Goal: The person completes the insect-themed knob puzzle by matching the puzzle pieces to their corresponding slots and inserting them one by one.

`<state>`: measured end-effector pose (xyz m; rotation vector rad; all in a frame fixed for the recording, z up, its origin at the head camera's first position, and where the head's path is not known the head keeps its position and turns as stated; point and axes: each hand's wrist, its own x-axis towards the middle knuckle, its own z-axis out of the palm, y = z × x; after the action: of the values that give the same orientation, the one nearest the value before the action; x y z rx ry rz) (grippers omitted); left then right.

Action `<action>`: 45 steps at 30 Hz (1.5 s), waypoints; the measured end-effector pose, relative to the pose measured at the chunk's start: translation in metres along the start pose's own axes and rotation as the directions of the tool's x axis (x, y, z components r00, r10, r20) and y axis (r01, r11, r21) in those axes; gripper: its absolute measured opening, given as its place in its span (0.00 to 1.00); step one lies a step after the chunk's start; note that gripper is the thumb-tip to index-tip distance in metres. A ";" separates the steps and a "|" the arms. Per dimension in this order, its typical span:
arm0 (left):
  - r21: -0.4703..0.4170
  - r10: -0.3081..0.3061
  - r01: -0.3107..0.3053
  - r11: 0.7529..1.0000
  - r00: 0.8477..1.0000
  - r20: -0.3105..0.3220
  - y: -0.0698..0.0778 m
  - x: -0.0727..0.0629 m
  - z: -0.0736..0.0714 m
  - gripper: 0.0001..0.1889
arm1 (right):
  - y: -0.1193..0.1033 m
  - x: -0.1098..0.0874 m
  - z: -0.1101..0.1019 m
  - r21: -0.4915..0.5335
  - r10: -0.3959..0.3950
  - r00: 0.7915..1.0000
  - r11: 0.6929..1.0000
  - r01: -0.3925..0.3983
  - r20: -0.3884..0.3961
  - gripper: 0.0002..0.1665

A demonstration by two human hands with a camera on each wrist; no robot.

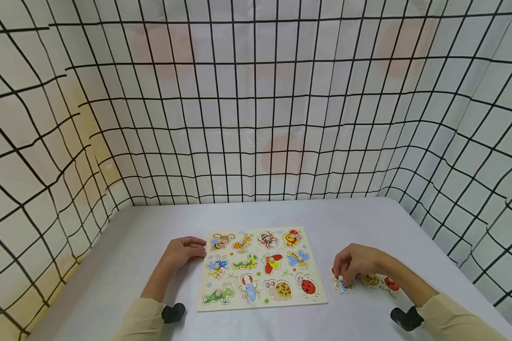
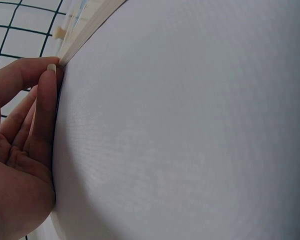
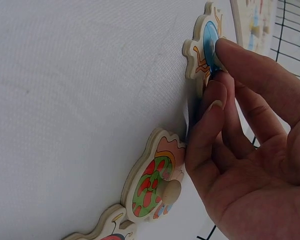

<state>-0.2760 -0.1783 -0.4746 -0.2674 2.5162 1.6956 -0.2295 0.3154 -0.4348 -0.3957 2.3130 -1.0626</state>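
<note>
A wooden insect peg puzzle board [image 1: 262, 270] lies flat on the table. My left hand [image 1: 185, 253] rests beside its left edge; in the left wrist view the fingertips [image 2: 50, 75] touch the board's edge [image 2: 90, 27]. Right of the board, my right hand [image 1: 358, 263] pinches the knob of a blue stag beetle piece [image 3: 210, 42] between thumb and fingers. Whether that piece is lifted off the cloth I cannot tell. Just behind this hand lie a snail piece [image 3: 152, 185] with a round knob and a ladybug piece [image 1: 391, 284], partly hidden by the wrist.
Pictures of a beetle [image 1: 250, 287], a snail [image 1: 279, 290] and a ladybug [image 1: 307, 286] show on the board's bottom row. White cloth [image 1: 256, 327] covers the table. Black-gridded white walls [image 1: 256, 109] stand at the back and both sides.
</note>
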 end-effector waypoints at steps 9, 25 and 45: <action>-0.003 0.006 -0.006 1.000 1.000 0.005 0.000 -0.001 -0.001 0.13 | -0.005 0.000 0.001 -0.016 0.022 1.000 1.000 -0.022 -0.013 0.10; -0.006 0.003 -0.003 1.000 1.000 0.006 0.000 -0.001 -0.001 0.14 | -0.012 0.002 -0.003 -0.016 0.025 0.999 1.000 -0.025 -0.025 0.10; -0.021 -0.001 0.001 1.000 1.000 0.006 0.000 -0.001 0.000 0.14 | -0.032 0.020 0.006 -0.077 -0.032 0.999 0.997 0.029 -0.033 0.08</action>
<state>-0.2749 -0.1782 -0.4739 -0.2651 2.4951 1.7212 -0.2406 0.2817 -0.4206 -0.4473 2.3902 -1.0051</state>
